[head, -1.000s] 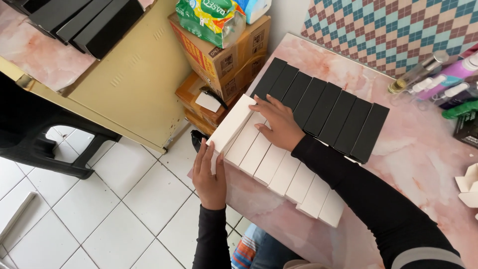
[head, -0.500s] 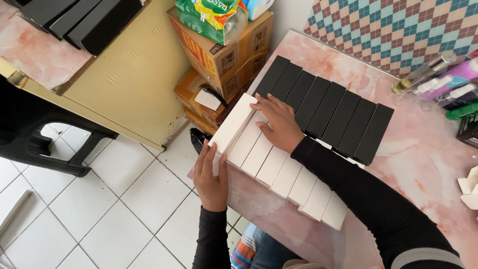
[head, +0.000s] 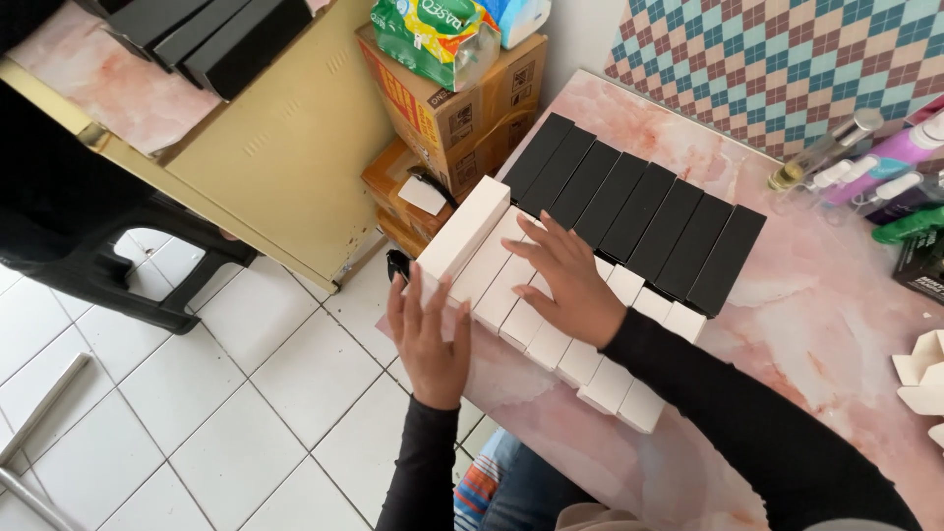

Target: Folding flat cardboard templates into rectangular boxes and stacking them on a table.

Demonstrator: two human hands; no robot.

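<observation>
A row of long white boxes (head: 551,344) lies side by side on the pink marbled table (head: 816,315), with a row of black boxes (head: 639,211) lined up behind it. My right hand (head: 565,280) lies flat on top of the white boxes, fingers spread. My left hand (head: 430,339) stands upright at the table's corner, fingers pressed against the near end of the outermost white box (head: 464,228), which sits slightly raised and tilted.
Stacked cardboard cartons (head: 452,118) with a green bag (head: 433,34) stand on the floor beside the table. A beige cabinet (head: 285,147) carries more black boxes (head: 211,34). Bottles (head: 875,162) line the checkered wall. A black chair (head: 108,265) stands on the tiled floor.
The hands have hardly moved; the view has shifted slightly. My left hand still presses the end of the row.
</observation>
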